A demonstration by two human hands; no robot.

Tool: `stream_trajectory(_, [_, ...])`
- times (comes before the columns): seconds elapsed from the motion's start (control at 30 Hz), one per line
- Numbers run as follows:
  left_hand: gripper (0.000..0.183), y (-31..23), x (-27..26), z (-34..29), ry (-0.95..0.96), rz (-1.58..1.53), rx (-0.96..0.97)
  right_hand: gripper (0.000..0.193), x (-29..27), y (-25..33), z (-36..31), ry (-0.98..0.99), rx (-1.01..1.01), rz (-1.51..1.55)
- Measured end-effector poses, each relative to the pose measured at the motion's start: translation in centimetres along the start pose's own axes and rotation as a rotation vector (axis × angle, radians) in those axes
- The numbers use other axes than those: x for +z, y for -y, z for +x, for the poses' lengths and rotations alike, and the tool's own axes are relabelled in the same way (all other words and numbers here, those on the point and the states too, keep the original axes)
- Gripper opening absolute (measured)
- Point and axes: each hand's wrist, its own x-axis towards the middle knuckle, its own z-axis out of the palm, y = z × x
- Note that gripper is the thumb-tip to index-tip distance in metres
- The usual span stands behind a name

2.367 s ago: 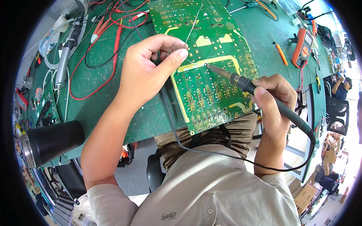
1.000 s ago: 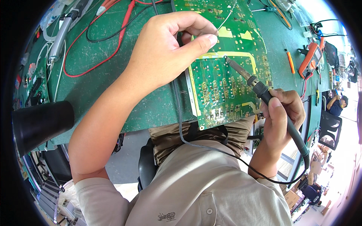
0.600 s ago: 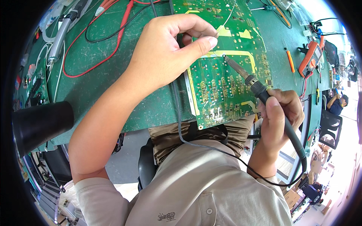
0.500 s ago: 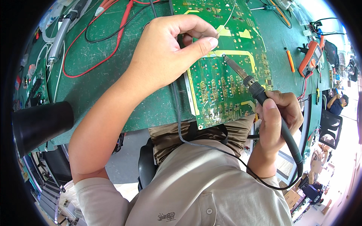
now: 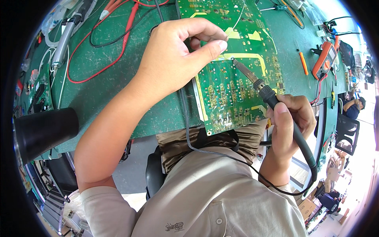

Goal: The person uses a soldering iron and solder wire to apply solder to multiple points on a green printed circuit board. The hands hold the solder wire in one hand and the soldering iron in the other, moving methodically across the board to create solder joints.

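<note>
A large green circuit board (image 5: 252,93) lies on the bench in front of me, its near edge reaching over the bench's front edge. My right hand (image 5: 290,124) is wrapped round the black handle of a soldering iron (image 5: 268,94). The iron slants up to the left, and its tip meets the board just below a long yellow-green strip. Above the board, my left hand (image 5: 185,51) pinches a thin solder wire (image 5: 239,17) between thumb and fingertips. One end runs down toward the iron's tip; the rest trails up across the board.
Red and black test leads (image 5: 127,35) curl over the green bench (image 5: 106,98) at the left. A black cylinder (image 5: 47,128) stands nearer. To the right are an orange screwdriver (image 5: 303,63) and an orange multimeter (image 5: 325,61). The iron's cord (image 5: 237,158) crosses my lap.
The iron's tip has shifted very slightly left on the board. Both hands keep their grips almost in place, and the wire below my left fingertips looks more bowed.
</note>
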Motion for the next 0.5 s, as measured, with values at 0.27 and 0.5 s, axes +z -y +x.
stream_trajectory(0.27, [0.012,-0.5,-0.4,-0.1,-0.015,0.006,-0.004,0.019,-0.6,-0.4,0.4,0.023,0.035,0.162])
stream_trajectory(0.5, [0.012,-0.6,-0.3,-0.1,-0.014,-0.007,-0.026,0.021,-1.3,-0.7,0.4,0.034,0.060,0.145])
